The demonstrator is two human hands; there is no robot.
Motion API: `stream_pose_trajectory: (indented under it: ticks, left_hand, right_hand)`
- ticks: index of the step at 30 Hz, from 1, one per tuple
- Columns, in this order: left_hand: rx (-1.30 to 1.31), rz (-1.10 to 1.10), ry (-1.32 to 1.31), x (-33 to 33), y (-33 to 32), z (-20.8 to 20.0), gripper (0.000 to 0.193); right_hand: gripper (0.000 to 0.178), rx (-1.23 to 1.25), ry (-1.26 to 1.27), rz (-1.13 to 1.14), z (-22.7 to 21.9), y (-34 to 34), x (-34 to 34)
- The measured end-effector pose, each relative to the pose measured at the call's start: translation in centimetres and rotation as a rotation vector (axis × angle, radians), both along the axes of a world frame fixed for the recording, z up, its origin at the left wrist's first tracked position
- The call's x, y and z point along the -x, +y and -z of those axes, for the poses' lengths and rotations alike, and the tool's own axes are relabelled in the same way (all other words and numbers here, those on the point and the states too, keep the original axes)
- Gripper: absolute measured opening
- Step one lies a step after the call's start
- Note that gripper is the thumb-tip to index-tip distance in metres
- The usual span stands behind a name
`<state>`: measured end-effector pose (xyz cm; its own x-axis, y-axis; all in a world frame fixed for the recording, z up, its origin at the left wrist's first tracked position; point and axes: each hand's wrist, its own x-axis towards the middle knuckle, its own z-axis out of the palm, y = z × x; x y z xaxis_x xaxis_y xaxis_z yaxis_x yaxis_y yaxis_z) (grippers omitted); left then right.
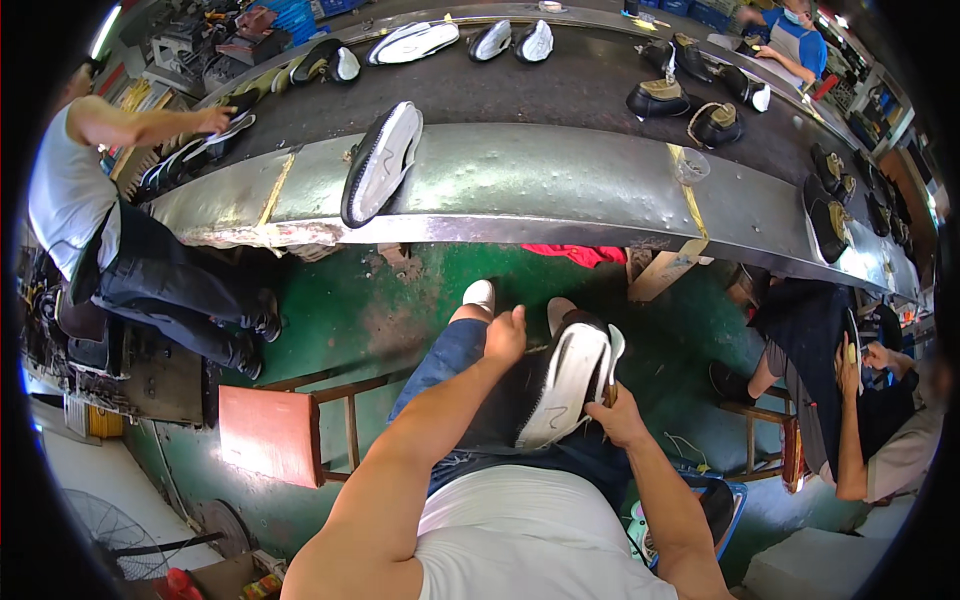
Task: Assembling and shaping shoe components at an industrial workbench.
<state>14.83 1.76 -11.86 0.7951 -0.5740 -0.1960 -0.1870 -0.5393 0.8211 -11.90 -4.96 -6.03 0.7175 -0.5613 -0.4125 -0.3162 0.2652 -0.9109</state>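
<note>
A half-made shoe (567, 385) lies sole up across my lap, its white sole edged with dark upper and a line of stitches. My right hand (618, 414) is closed at the shoe's right edge, around a slim brownish thing too small to name. To the left of the shoe's toe, my left hand (507, 337) is raised with its fingers curled into a fist. A faint thin line shows between that fist and the shoe; whether it is a thread I cannot tell.
Ahead runs a long bench (480, 172) with a metal edge. A similar shoe (384, 165) rests on it, with several more behind. A clear cup (691, 167) stands at the rim. To my left is a red-topped stool (268, 436). Co-workers sit or stand on both sides.
</note>
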Motion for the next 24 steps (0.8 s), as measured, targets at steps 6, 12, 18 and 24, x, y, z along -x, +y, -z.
stream_pose_trajectory:
  ticks: [6,12,18,24]
  left_hand:
    - [0.308,0.177,-0.353,3.1,2.1,-2.2,0.053]
    - [-0.166,0.321,0.079,7.2,6.4,-7.5,0.054]
    - [-0.091,0.401,0.131,6.4,6.5,-7.2,0.062]
    - [-0.368,0.35,-0.003,6.1,4.4,-8.0,0.065]
  right_hand:
    - [0.043,0.044,-0.106,0.141,-0.7,1.4,0.7]
    - [0.041,0.343,0.293,0.09,-1.7,2.7,-2.8]
    - [0.046,0.3,0.283,0.066,-2.3,3.1,-2.4]
    - [0.046,0.434,0.302,0.06,-2.0,4.3,-2.0]
